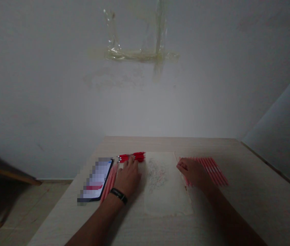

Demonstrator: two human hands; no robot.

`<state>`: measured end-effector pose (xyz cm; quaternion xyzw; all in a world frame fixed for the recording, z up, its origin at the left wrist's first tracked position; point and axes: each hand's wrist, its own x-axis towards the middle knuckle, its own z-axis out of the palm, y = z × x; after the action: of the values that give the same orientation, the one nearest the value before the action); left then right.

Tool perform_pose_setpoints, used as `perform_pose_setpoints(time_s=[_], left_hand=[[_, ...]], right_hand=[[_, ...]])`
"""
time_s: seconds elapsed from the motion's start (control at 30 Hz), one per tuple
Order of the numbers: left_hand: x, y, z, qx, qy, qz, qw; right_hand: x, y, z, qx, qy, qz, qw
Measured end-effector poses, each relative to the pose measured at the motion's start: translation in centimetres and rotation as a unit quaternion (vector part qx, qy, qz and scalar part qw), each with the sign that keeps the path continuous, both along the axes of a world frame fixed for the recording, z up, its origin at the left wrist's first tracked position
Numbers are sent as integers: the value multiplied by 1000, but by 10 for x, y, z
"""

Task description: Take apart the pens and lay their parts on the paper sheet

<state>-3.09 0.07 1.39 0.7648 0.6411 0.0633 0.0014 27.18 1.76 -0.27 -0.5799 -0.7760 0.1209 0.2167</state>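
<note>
My left hand (128, 176), with a dark band on its wrist, reaches forward with fingers stretched out. Its fingertips touch a small group of red pens (139, 156) with silvery tips. Under and beside that forearm lie several pink pens (111, 179). My right hand (192, 169) is closed, its thumb and fingers pressed together at the right edge of a scribbled paper sheet (170, 201). Whatever those fingers hold, if anything, is hidden. A neat row of pink pens (215, 171) lies beside and partly behind the right hand.
A phone (96, 181) with its lit screen blurred lies at the table's left side. The pale wooden table (160, 230) meets a grey wall (173, 112) bearing old tape (134, 56). A dark piece of furniture (3, 191) stands on the floor at left.
</note>
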Motion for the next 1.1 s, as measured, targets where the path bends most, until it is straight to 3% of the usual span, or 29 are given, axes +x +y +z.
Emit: perform_pose_setpoints(time_s=[0.1,0.2,0.27,0.5,0.57,0.67,0.8,1.0,1.1], left_hand=[[-3,4,-3,-9,-8,-33,999],[-3,9,-6,-26,-61,-130,989],[-1,10,-7,-53,-95,-159,981],[-2,8,-2,-79,-17,-47,996],[-1,8,0,-85,-34,-47,995],[5,6,4,-62,-135,-88,985],[16,2,7,-79,-336,-155,926],[24,5,1,-120,-608,-167,766],[24,8,-2,-111,-634,-149,751]], right_hand=[[0,0,-2,-11,9,8,1000],[-1,0,-3,-23,21,7,999],[-2,-1,-3,-27,20,6,999],[-6,-2,-1,-35,13,28,999],[-9,-4,0,-34,22,43,998],[-15,-7,0,-40,45,77,995],[-25,-10,-2,-53,97,119,987],[-32,-11,-3,-62,170,157,971],[-29,-8,-5,-57,170,147,973]])
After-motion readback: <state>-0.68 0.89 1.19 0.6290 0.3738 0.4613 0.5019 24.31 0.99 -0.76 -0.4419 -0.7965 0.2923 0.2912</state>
